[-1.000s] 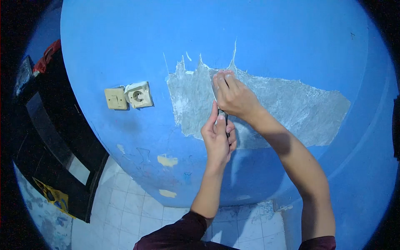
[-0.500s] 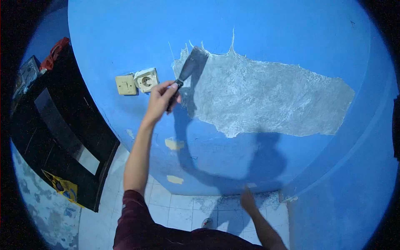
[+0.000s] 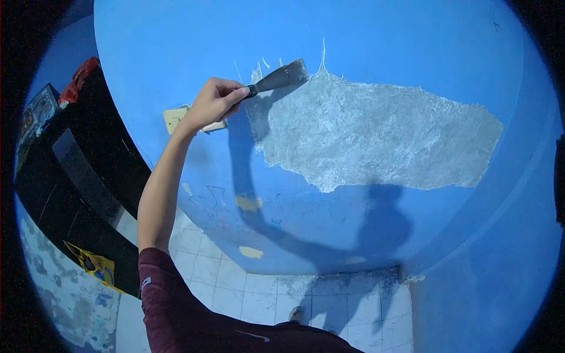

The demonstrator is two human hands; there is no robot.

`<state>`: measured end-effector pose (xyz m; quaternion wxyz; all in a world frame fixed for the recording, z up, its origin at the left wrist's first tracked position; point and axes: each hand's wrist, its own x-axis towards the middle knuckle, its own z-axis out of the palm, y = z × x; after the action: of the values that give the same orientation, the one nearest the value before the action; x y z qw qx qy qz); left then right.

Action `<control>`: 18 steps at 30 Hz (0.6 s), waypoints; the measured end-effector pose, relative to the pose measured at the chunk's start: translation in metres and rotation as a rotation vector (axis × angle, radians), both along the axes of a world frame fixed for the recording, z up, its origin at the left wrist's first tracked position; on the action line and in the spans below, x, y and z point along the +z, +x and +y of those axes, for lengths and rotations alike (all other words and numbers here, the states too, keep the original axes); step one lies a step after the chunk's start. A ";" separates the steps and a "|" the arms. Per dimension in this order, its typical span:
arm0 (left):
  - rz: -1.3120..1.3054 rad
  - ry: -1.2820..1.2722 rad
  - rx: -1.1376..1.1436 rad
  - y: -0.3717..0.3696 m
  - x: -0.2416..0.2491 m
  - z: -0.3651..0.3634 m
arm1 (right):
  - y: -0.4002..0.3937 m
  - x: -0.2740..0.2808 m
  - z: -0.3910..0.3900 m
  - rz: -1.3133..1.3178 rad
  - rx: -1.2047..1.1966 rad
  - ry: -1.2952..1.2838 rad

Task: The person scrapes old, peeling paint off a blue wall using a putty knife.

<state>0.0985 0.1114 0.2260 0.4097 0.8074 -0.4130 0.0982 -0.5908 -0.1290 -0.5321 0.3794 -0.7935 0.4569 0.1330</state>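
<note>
My left hand (image 3: pixel 219 101) is closed round the dark handle of a putty knife (image 3: pixel 281 77). The blade points right and slightly up, its wide end over the top left edge of a bare grey patch (image 3: pixel 376 135) on the blue wall (image 3: pixel 376 41). Jagged paint edges and thin pale streaks show along the top of the patch. Behind my left wrist, a cream light switch (image 3: pixel 174 119) and a socket (image 3: pixel 216 126) are partly covered. My right hand is out of view.
A dark cabinet (image 3: pixel 88 188) stands at the left, with a red bag (image 3: pixel 79 80) on top and a yellow bag (image 3: pixel 97 266) low down. Below the wall lies a white tiled floor (image 3: pixel 259 300). Another blue wall (image 3: pixel 488 282) meets this one at the right.
My left hand has moved up and left, and the putty knife has turned from steeply upright to nearly level, pointing right. My right hand has dropped out of view.
</note>
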 end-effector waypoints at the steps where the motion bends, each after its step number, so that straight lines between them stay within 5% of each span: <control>1: -0.026 0.038 0.005 -0.005 0.005 -0.002 | 0.004 -0.004 0.001 -0.025 -0.013 0.004; 6: -0.026 0.089 0.101 -0.025 0.019 -0.004 | 0.057 -0.083 -0.024 -0.176 0.029 -0.020; 7: -0.044 0.100 0.115 -0.027 0.020 -0.006 | 0.086 -0.056 -0.018 -0.375 0.189 -0.333; 8: -0.061 0.110 0.129 -0.029 0.020 -0.008 | 0.109 -0.021 -0.017 -0.328 0.005 -0.101; 10: -0.091 0.085 0.120 -0.026 0.014 -0.008 | 0.146 -0.021 -0.022 -0.320 0.162 -0.125; 12: -0.112 0.061 0.115 -0.026 -0.002 -0.011 | 0.190 -0.024 -0.036 -0.031 0.560 -0.413; 13: -0.105 -0.045 0.143 -0.032 -0.016 -0.013 | 0.207 -0.015 -0.035 -0.103 0.396 -0.358; 14: -0.098 -0.149 0.172 -0.038 -0.033 -0.017 | 0.236 0.029 -0.029 -0.174 0.230 -0.301; 16: 0.046 -0.294 0.072 -0.035 -0.083 -0.027 | 0.312 0.048 -0.056 -0.192 0.537 -0.386; 17: 0.194 -0.370 0.030 -0.051 -0.098 -0.037 | 0.348 0.113 -0.048 -0.564 0.511 -0.671; 18: 0.343 -0.446 -0.013 -0.066 -0.111 -0.052 | 0.393 0.192 -0.045 -0.666 0.531 -0.769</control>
<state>0.0323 0.0599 0.1147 0.6420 0.6994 -0.3107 0.0459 -0.1976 -0.1736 -0.3401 0.1404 -0.9611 0.1132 -0.2092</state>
